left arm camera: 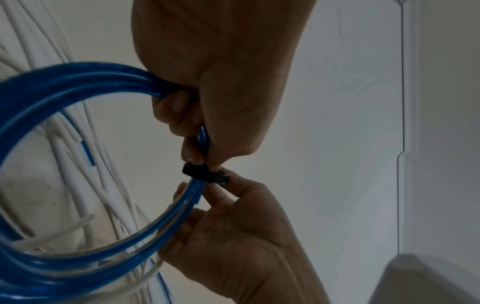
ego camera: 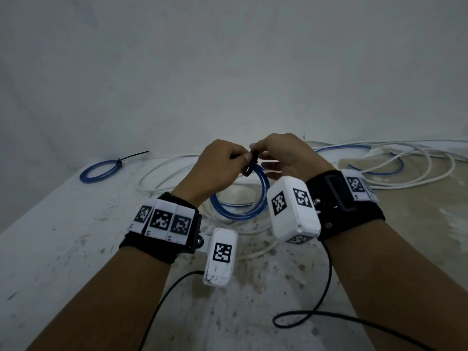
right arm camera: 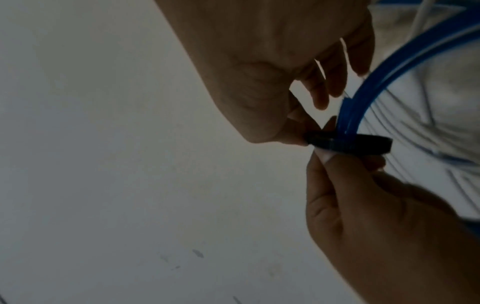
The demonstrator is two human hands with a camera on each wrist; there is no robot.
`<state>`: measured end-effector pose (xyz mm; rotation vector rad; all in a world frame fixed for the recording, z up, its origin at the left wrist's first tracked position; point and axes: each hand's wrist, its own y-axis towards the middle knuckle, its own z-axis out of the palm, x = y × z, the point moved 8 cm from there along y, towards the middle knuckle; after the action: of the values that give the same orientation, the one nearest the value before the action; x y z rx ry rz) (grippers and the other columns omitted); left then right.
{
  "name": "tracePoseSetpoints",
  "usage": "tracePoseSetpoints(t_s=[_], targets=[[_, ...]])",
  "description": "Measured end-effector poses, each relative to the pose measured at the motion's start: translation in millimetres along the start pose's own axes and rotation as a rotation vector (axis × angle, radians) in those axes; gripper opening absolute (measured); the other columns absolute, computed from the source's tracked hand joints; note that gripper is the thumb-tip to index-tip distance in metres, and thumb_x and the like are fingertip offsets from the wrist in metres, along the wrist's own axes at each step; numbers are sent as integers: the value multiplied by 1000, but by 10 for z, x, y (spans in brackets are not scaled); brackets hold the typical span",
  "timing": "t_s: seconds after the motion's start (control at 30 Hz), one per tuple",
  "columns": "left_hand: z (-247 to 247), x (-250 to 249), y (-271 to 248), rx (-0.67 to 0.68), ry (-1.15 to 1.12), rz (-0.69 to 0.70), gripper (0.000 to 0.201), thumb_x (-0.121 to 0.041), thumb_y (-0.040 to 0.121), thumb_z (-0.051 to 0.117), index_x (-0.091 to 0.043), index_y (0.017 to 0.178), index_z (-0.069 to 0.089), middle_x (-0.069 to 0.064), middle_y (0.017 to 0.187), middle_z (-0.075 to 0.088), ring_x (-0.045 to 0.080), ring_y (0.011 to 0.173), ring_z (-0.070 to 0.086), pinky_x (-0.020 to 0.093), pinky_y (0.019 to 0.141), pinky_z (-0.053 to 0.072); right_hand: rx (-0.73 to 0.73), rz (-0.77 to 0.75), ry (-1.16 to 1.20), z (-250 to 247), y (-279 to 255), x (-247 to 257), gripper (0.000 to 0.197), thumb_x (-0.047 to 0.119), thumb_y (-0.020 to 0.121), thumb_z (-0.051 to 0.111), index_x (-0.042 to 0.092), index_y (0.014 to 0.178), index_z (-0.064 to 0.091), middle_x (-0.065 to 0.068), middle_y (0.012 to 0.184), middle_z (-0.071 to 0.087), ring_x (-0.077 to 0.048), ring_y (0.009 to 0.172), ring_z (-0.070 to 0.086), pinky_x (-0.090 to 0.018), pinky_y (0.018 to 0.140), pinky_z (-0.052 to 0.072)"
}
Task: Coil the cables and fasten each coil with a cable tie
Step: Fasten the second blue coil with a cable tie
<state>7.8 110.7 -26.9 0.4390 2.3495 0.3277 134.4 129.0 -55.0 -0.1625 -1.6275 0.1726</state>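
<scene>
Looking down from the head view, both hands met above the blue coil (ego camera: 243,198), which hung over the white table (ego camera: 50,236). The left hand (ego camera: 215,168) gripped the top of this coil with curled fingers, and the right hand (ego camera: 283,158) pinched the black cable tie (ego camera: 250,164) wrapped there. To the far left of the held coil, a second blue coil (ego camera: 100,171) lay on the table, already closed with its own tie. Loose white cables (ego camera: 405,171) lay under and to the right of the held coil.

From the left wrist, the left hand (left arm camera: 223,82) held the strands of the coil (left arm camera: 64,86) in curled fingers, just above the tie (left arm camera: 205,172). The right hand (left arm camera: 233,236), below the tie, pinched its end between thumb and finger.

From the right wrist, the right hand (right arm camera: 272,72) pinched one end of the tie (right arm camera: 345,144) between thumb and forefinger; its other fingers were loosely spread beside the coil (right arm camera: 363,98). The left hand (right arm camera: 363,216) touched the tie from below with thumb and forefinger pressed together.
</scene>
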Motion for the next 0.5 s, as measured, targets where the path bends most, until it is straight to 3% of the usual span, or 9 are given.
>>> tracePoseSetpoints(t_s=[0.03,0.1,0.17,0.27,0.33,0.43,0.5], targets=[[-37,-21,-19,1,-19,-3,27,-21,98,55,-12,84,76,9,68,65,6,50,46,26,56,35,19,-8,15,31,-22,47,7,12,91,63,6,87,64,-9,99,63,-19,84,59,-27,62,47],[-112,-105,-74,7,-60,4,27,-20,97,55,-12,82,76,1,65,64,3,52,49,24,58,38,4,-40,53,34,-65,189,15,11,96,57,7,82,59,-9,96,62,-18,77,59,-26,55,47],[-177,-217,-142,22,-105,16,26,-21,97,55,-14,83,76,5,70,69,13,62,57,30,63,42,-59,-97,101,-32,-122,375,18,10,98,53,7,81,55,-11,96,60,-17,72,57,-27,54,47],[-305,-388,-241,19,-147,17,31,-20,98,55,-19,72,73,-1,60,59,4,49,44,23,56,35,-108,-143,133,-83,-219,567,18,9,99,53,5,81,52,-13,100,59,-16,69,55,-26,49,47],[-413,-457,-273,-13,-177,-11,28,-20,98,54,-11,83,77,-2,62,57,0,48,42,18,56,35,-115,-157,155,-65,-308,609,16,14,98,56,5,85,56,-10,93,62,-17,68,56,-24,45,46],[-585,-466,-330,-86,-288,-110,28,-18,98,53,-2,93,75,0,66,56,-1,42,40,12,47,33,-15,-166,155,24,-483,643,23,29,96,60,8,87,63,-4,79,66,-18,68,60,-23,51,46],[-676,-449,-372,-121,-315,-177,29,-17,98,53,3,93,73,3,68,55,1,39,38,17,45,30,99,-195,87,111,-631,691,22,27,95,62,8,86,65,-5,79,67,-19,69,64,-25,53,50]])
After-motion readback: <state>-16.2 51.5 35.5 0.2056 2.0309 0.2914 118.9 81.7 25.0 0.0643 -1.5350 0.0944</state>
